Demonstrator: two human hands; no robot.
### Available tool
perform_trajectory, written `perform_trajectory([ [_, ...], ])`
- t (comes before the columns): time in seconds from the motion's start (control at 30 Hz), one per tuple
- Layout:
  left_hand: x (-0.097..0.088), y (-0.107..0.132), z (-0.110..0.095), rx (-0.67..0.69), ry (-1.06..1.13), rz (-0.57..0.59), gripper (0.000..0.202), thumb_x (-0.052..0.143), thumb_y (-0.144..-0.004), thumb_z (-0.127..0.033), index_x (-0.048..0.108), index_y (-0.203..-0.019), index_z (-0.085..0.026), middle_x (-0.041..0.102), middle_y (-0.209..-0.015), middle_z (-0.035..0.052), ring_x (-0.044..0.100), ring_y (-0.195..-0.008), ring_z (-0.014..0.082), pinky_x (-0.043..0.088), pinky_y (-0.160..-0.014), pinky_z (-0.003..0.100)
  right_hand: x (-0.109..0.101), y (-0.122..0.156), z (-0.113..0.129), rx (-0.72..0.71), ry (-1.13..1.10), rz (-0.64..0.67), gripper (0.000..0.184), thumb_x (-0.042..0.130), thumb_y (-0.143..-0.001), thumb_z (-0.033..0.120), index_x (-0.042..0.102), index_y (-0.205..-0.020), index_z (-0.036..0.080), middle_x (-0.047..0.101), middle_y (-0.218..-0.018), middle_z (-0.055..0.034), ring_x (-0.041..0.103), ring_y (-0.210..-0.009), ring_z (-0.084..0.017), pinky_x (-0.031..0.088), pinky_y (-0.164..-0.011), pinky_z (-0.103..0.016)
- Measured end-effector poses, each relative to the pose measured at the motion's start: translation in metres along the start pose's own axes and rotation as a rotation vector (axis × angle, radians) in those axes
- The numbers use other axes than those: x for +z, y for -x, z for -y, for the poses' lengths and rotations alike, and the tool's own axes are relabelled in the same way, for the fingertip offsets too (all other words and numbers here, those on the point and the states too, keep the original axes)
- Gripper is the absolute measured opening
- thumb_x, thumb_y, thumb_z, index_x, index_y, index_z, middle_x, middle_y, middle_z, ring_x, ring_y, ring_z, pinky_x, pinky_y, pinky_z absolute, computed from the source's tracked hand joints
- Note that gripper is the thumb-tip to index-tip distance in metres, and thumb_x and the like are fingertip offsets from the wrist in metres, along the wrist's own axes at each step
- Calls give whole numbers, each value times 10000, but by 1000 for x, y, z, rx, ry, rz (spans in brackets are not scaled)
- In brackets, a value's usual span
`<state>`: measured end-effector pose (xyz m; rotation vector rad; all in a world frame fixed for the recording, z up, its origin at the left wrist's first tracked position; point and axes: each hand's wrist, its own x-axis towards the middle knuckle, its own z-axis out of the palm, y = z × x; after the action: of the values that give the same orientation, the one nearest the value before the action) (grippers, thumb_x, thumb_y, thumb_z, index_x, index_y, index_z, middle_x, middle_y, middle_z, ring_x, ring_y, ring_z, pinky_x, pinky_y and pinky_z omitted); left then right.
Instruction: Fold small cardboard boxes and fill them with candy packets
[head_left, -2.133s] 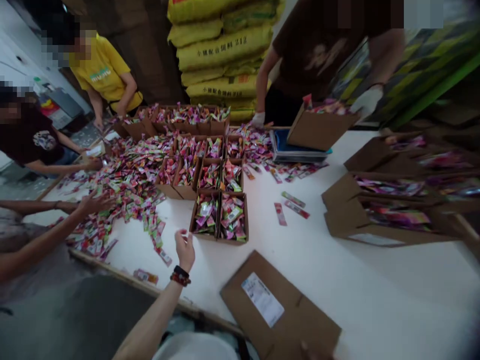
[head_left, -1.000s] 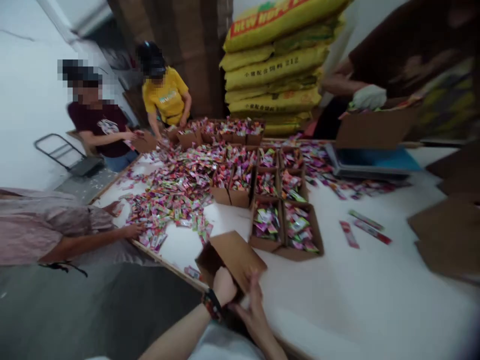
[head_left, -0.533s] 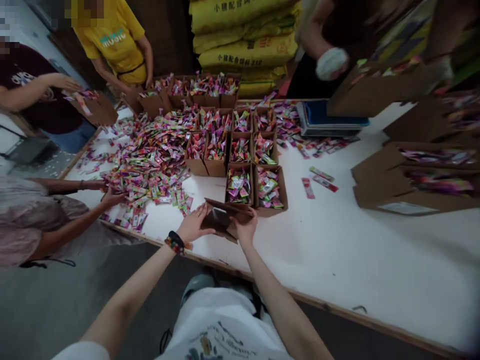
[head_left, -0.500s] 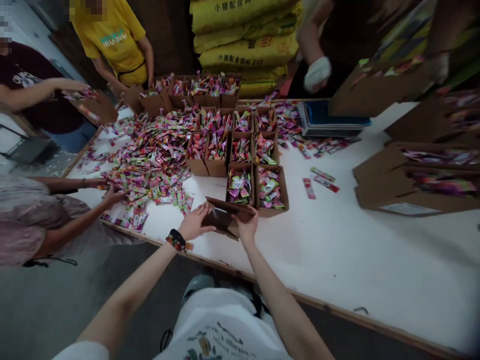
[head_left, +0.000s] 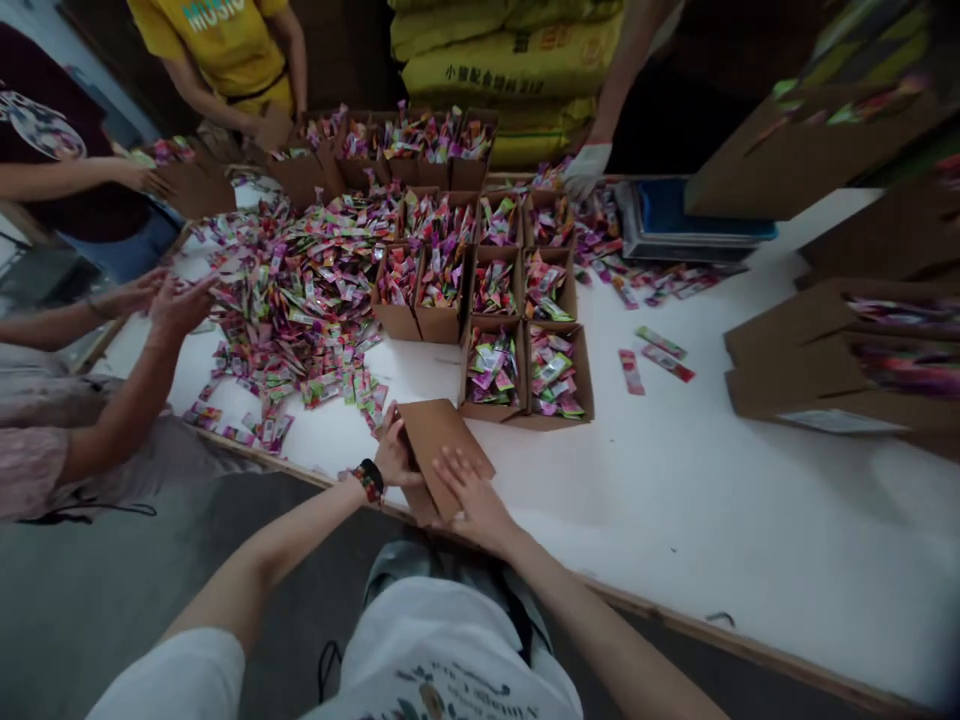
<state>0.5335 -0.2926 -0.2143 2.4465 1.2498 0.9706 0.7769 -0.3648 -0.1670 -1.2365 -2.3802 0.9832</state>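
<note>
Both my hands are on a small brown cardboard box (head_left: 439, 440) at the near edge of the white table (head_left: 675, 500). My left hand (head_left: 391, 462), with a beaded bracelet at the wrist, grips the box's left side. My right hand (head_left: 469, 495) lies with fingers spread flat on the box's upper face. Just beyond the box stand two open boxes filled with coloured sachets (head_left: 526, 372).
A big heap of loose sachets (head_left: 300, 290) covers the table's left half, with several filled boxes (head_left: 480, 270) behind. Other people's hands (head_left: 176, 300) sort at the left; a gloved hand (head_left: 585, 172) reaches from the far side. Larger cartons (head_left: 810, 350) lie at the right; yellow sacks (head_left: 510, 70) behind.
The box was held open between my hands; now it is turned with a flat face up, my right hand lying flat on it. The person at the left lifted both hands.
</note>
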Motion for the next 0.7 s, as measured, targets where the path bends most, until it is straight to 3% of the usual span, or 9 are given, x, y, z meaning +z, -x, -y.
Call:
perform_trajectory([
  [0.07,-3,-2,-4,145,10,17,1409,698,-495,-817,9,-1507,-120,94,-1521,299,13,-1450,466,237,-1075,703,2,0,-17,69,-33,-18,765,537,-902,410,130,-1542,310,202,-1589,-91,403,-1371,-316,474,-1013,-488],
  [0.13,-2,-18,-14,266,-16,52,1301,706,-547,-781,89,-1527,-188,-5,-1572,250,-54,-1452,462,157,-1104,700,-6,5,-40,103,-33,-60,686,436,-954,328,81,-1541,341,159,-1597,-95,612,-1168,-272,580,-835,-395],
  [0.2,2,-44,-28,300,-69,129,1087,684,-635,-737,255,-1505,-247,118,-1587,188,-51,-1460,442,53,-1130,685,-22,13,-62,88,28,-137,681,413,-969,337,39,-1538,363,82,-1603,-110,680,-1032,-265,602,-714,-382],
  [0.27,8,-69,-40,278,-84,265,914,631,-713,-717,394,-1451,-233,323,-1521,179,65,-1467,406,5,-1152,648,-41,21,-76,11,94,-218,754,469,-950,398,8,-1542,333,62,-1603,-125,610,-1163,-307,599,-767,-421],
  [0.33,12,-87,-50,233,-61,395,821,588,-745,-723,521,-1352,-174,482,-1392,197,238,-1435,369,40,-1175,611,-55,26,-81,-104,120,-238,822,541,-909,459,58,-1551,284,118,-1600,-125,415,-1361,-328,541,-930,-472],
  [0.47,8,-100,-60,197,-37,683,545,546,-824,-652,685,-1012,-159,629,-1110,162,421,-1340,291,214,-1186,492,-49,29,-73,-296,125,-106,797,596,-846,545,274,-1517,258,333,-1539,-119,333,-1413,-315,365,-1111,-533],
  [0.57,0,-105,-63,249,-5,800,771,673,-701,-666,587,-1242,-124,512,-1351,220,404,-1338,327,305,-1139,451,-31,28,-69,-379,202,-146,881,575,-832,570,199,-1536,196,438,-1472,-142,337,-1407,-333,242,-1147,-607],
  [0.63,-3,-108,-62,336,20,820,1082,746,-579,-671,400,-1430,-98,322,-1514,242,312,-1392,377,257,-1148,502,-23,27,-69,-407,263,-213,916,553,-839,547,133,-1543,139,428,-1472,-165,318,-1416,-334,190,-1160,-607],
  [0.7,-3,-111,-60,427,36,853,1204,773,-529,-639,311,-1477,-58,237,-1551,247,188,-1447,392,190,-1162,534,-22,25,-70,-424,311,-234,935,543,-834,545,115,-1543,111,411,-1480,-173,317,-1416,-334,170,-1168,-586],
])
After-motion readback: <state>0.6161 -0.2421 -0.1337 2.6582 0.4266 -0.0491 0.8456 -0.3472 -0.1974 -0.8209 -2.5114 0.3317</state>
